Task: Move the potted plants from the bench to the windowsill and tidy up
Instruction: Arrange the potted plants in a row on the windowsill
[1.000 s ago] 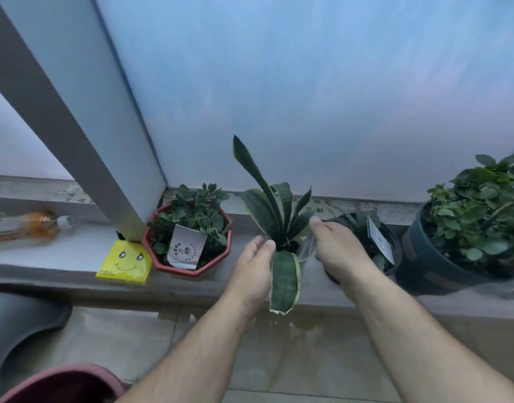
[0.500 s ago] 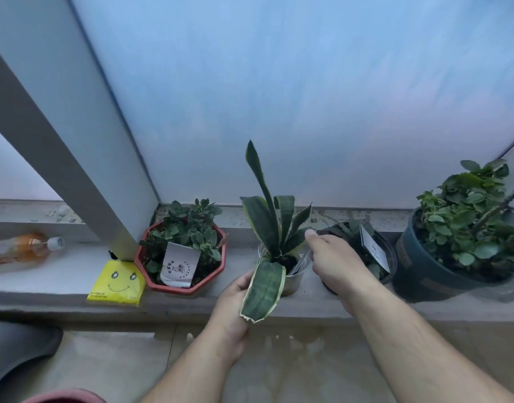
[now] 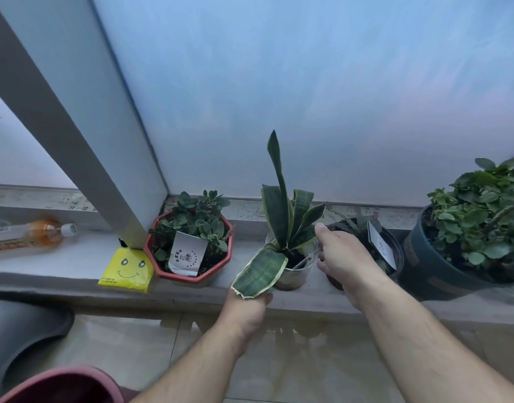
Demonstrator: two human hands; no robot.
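A snake plant (image 3: 285, 216) in a clear pot (image 3: 293, 276) stands on the grey windowsill (image 3: 75, 257). One of its leaves droops over the sill's front edge. My right hand (image 3: 343, 257) grips the pot's right side, with the index finger stretched along the rim. Under the drooping leaf sits my left hand (image 3: 245, 311), its fingers hidden behind the leaf. Left of the snake plant stands a red octagonal pot (image 3: 191, 274) of small succulents with a white label. A black pot (image 3: 395, 251) with a white tag sits behind my right hand, and a large dark pot (image 3: 430, 269) of leafy green plant is at far right.
A yellow smiley-face packet (image 3: 128, 270) lies beside the red pot at the foot of a grey window post (image 3: 75, 141). A bottle of orange liquid (image 3: 32, 235) lies on the sill at left. On the tiled floor below are a grey object (image 3: 20, 330) and a red rim (image 3: 61, 382).
My left hand has drawn back from the pot's left side to below the drooping leaf. My right hand has stayed at the pot's right side.
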